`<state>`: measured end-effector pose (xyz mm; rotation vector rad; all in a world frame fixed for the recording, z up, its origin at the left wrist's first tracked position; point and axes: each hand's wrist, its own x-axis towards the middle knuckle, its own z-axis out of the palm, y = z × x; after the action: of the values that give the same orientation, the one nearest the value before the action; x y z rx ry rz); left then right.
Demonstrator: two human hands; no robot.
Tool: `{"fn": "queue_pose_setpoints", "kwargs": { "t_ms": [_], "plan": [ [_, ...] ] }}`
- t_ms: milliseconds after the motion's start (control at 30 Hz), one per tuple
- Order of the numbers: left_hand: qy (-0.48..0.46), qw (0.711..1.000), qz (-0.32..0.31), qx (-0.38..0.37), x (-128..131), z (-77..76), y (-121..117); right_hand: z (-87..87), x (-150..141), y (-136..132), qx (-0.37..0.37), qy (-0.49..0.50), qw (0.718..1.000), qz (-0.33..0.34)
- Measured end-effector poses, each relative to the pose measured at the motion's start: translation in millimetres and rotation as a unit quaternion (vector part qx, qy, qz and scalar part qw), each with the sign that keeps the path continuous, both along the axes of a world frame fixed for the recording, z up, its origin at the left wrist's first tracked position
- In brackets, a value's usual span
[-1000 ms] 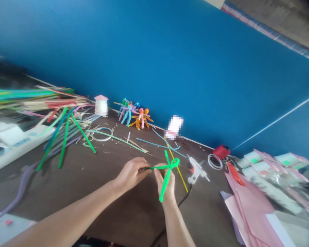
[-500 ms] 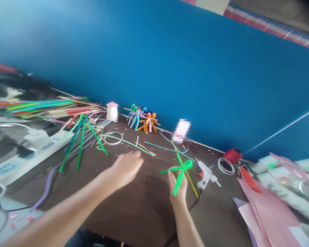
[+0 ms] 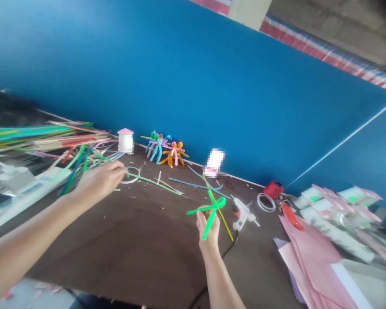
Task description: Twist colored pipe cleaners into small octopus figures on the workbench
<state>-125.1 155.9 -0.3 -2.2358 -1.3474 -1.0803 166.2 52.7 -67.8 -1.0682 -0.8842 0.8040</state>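
My right hand (image 3: 208, 225) is closed round a bright green pipe cleaner figure (image 3: 218, 205), with a loop at its top right and several arms sticking out. At the left, my left hand (image 3: 104, 178) has its fingertips pinched on a green pipe cleaner (image 3: 128, 175), whose tip shows just past the fingers. Behind that hand more green and blue pipe cleaners (image 3: 71, 174) lean over the table edge of the pile, partly hidden by the wrist. A yellow pipe cleaner (image 3: 225, 221) lies beside my right hand.
Finished pipe cleaner figures (image 3: 173, 153) and a white pot with a pink lid (image 3: 125, 140) stand by the blue wall. A glue gun (image 3: 244, 213) with its cord lies right of my right hand. Pink sheets (image 3: 312, 253) are at right, a power strip (image 3: 35, 189) at left.
My left hand has moved left from the table's middle to the green pipe cleaners and closed on one. My right hand keeps hold of its green figure. The view has turned slightly right.
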Motion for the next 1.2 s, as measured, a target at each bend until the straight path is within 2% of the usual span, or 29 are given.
{"fn": "queue_pose_setpoints", "kwargs": {
  "t_ms": [67,133,200,233,300,367,400,500,567,733,800,1000,1200],
  "plan": [
    [-0.035,0.987,0.010,0.157,0,25.5,1,2.8,-1,1,0.008,0.046,0.999,0.020],
    [-0.104,0.951,0.005,0.292,5,49.0,-5,5.8,-1,1,0.017,0.079,0.996,0.042],
    [-0.148,0.921,-0.058,0.356,20,60.6,-21,8.2,1,1,0.023,0.098,0.993,0.065],
    [-0.156,0.917,-0.119,0.349,31,60.3,-32,9.2,2,0,0.027,0.105,0.992,0.071],
    [-0.173,0.914,-0.274,0.244,59,47.9,-58,11.0,5,-1,0.043,0.118,0.990,0.069],
    [-0.175,0.892,-0.396,0.131,87,25.3,-80,12.8,9,-2,0.065,0.135,0.987,0.060],
    [-0.176,0.884,-0.423,0.092,100,12.8,-88,14.0,11,-3,0.073,0.145,0.985,0.064],
    [-0.206,0.875,-0.437,0.022,125,-18.8,-98,19.0,14,-7,0.075,0.172,0.975,0.122],
    [-0.205,0.864,-0.461,0.011,133,-30.6,-96,23.7,14,-10,0.062,0.177,0.966,0.176],
    [-0.139,0.842,-0.521,0.019,140,-36.0,-88,30.2,7,-15,0.020,0.142,0.959,0.245],
    [-0.109,0.846,-0.522,0.002,143,-36.2,-85,27.8,5,-15,-0.002,0.137,0.961,0.240],
    [-0.109,0.875,-0.470,-0.034,154,-44.9,-78,18.5,6,-9,-0.033,0.104,0.984,0.140],
    [-0.111,0.882,-0.455,-0.047,150,-50.7,-81,16.4,5,-8,-0.057,0.063,0.984,0.153]
  ]
}}
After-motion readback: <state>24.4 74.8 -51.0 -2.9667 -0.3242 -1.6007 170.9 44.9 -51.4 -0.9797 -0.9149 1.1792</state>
